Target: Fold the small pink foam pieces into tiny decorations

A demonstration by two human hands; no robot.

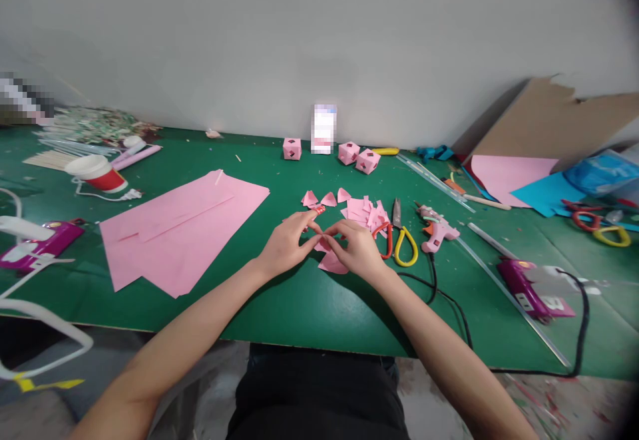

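My left hand (288, 241) and my right hand (355, 245) meet over the table, fingertips pinching a small piece of pink paper (322, 245) between them. Much of that piece is hidden by the fingers. Just below it lies another pink paper piece (333, 263), partly under my right hand. Beyond my hands are several small folded pink pieces (328, 199). A pile of pink paper scraps (364, 212) sits past my right hand, beside scissors (405, 245) with red and yellow handles. Farther right rests a pink hot glue gun (439, 230).
Large pink sheets (184, 233) lie on the left of the green table (279, 313). Pink paper cubes (292, 149) and an upright phone (324, 128) stand at the back. A red-and-white cup (97, 174) is far left. A purple power strip (529, 290) and black cable are at right.
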